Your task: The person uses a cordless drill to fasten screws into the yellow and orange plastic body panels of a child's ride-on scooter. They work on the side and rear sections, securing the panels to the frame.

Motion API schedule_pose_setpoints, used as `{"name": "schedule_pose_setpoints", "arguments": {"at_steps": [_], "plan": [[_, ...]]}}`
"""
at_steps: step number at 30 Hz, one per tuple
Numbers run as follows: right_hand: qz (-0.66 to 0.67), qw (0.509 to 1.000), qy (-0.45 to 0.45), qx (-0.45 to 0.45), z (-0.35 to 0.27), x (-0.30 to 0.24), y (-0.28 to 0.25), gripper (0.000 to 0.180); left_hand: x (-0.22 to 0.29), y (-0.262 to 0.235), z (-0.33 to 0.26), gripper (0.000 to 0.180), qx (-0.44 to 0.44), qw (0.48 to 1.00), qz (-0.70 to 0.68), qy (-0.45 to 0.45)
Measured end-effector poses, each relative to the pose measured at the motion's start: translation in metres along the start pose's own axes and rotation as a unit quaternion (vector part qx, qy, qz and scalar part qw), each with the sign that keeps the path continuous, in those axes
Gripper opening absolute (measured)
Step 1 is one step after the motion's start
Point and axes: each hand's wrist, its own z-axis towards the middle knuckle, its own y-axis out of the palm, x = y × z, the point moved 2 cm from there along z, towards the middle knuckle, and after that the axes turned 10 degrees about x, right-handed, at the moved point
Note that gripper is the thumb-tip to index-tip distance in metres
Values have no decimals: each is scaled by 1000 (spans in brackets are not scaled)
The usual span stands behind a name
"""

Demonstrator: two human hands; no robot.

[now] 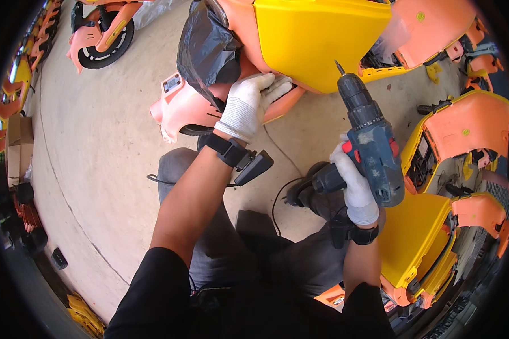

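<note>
A dark blue and black cordless drill (378,150) is in my right hand (353,183), which wears a white glove and wraps round the grip. Its thin bit points up and away, just short of a large yellow panel (319,42) on an orange-pink scooter body (189,110). My left hand (251,104), also gloved in white, rests at the scooter body below the panel's left side, its fingers stretched out. I see nothing held in it. A black plastic wrap (208,53) covers the scooter part just beyond that hand.
More yellow and orange scooter bodies (472,127) crowd the right side. Another scooter's front wheel (108,48) stands at the far left. A cardboard box (20,147) sits by the left edge. A thin cable (274,209) runs over the concrete floor near my feet.
</note>
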Motion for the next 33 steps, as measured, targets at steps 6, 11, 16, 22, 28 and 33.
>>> {"name": "schedule_pose_setpoints", "arguments": {"at_steps": [6,11,16,22,28,33], "plan": [[-157,959,-174,-157,-12,54,7,22,-1,6,-2,22,-4,1000,-3,-8],[71,982,91,-152,-14,87,21,32,2,12,-3,30,-14,1000,24,5],[28,988,-65,-134,-11,81,38,35,3,6,9,26,-16,999,-24,-38],[-164,952,-245,-84,-5,63,46,40,3,6,9,22,-21,1000,11,-5],[-167,956,-225,-84,-4,65,47,37,9,6,-3,37,-65,998,4,26],[-129,970,-187,-88,-4,71,50,38,10,-1,5,35,-52,997,-44,-24]]}}
